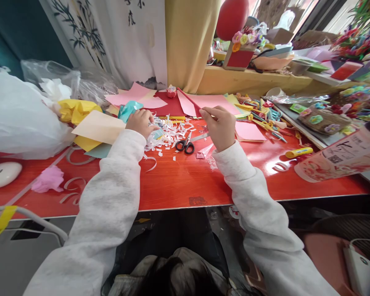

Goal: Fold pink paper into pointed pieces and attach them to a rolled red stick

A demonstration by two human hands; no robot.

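Note:
My right hand [219, 125] pinches the near end of a thin red paper stick [188, 98]. The stick slants away to the upper left. Its far end lies by a small red and pink paper rose [172, 91]; I cannot tell whether they are joined. My left hand [141, 122] rests at the left edge of a heap of white paper shreds [169, 133], fingers bent and a little apart. Crumpled teal paper [130, 110] sits just behind it. Between the hands lie black-handled scissors [185, 146] and a folded pink paper piece [205, 152].
Pink sheets [138, 95] and a cream sheet [100, 126] lie on the red table [179, 185]. At right are a yellow glue stick [299, 152], a tilted plastic cup [342, 154] and many twisted paper pieces [265, 113]. A white plastic bag [24, 115] bulges at left.

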